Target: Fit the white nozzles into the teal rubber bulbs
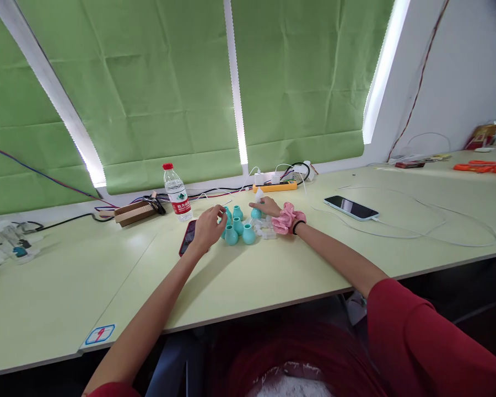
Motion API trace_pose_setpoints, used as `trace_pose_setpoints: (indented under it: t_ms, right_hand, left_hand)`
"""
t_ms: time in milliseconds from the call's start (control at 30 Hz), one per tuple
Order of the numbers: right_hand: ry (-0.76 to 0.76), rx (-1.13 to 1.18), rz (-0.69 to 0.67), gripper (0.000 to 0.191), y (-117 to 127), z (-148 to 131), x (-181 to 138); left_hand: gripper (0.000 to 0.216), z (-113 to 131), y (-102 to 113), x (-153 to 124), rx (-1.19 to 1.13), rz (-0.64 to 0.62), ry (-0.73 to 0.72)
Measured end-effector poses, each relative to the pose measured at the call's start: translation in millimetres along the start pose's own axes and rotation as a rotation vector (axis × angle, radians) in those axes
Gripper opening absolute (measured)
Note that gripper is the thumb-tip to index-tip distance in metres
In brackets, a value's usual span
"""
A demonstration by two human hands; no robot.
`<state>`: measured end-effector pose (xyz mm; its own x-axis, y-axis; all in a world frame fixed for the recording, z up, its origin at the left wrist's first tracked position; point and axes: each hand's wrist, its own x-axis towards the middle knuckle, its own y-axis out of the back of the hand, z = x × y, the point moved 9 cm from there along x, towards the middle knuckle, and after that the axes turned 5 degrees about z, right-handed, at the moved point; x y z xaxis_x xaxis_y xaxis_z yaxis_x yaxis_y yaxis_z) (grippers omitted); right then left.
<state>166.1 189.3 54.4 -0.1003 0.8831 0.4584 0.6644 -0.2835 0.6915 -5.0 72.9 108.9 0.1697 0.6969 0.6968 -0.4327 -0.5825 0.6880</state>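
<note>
Several teal rubber bulbs (237, 226) with open necks stand upright in a cluster on the table. My left hand (207, 227) hovers at the cluster's left edge, fingers bent and a small gap between thumb and forefinger; I see nothing held there. On the right side of the group, my right hand (268, 205) has its fingers closed round the top of another teal bulb (256, 213). A whitish pointed piece (259, 194) shows just behind those fingers. Clear plastic pieces (267, 234) lie below the right wrist, partly covered by a pink scrunchie (288, 218).
A phone (187, 238) lies beside my left hand, with a water bottle (177, 193) behind it. An orange power strip (275, 187) with chargers runs along the back. Rightward lie a charging phone (350, 208), its looping cable and orange-handled scissors (483, 167). A cardboard box (136, 213) sits left.
</note>
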Motion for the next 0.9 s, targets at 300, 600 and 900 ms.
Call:
trace_pose_setpoints:
  t_ms: [300, 600, 900]
  right_hand:
    - [0.488, -0.372, 0.308, 0.025, 72, -62, -36]
    - [0.492, -0.472, 0.176, 0.025, 55, -57, -85]
    - [0.356, -0.497, 0.193, 0.027, 55, -48, -86]
  left_hand:
    - [0.025, 29, 9, 0, -0.053, 0.087, -0.08]
    - [0.049, 91, -46, 39, -0.002, -0.192, -0.099]
    - [0.049, 82, -61, 33, -0.39, -0.066, 0.104]
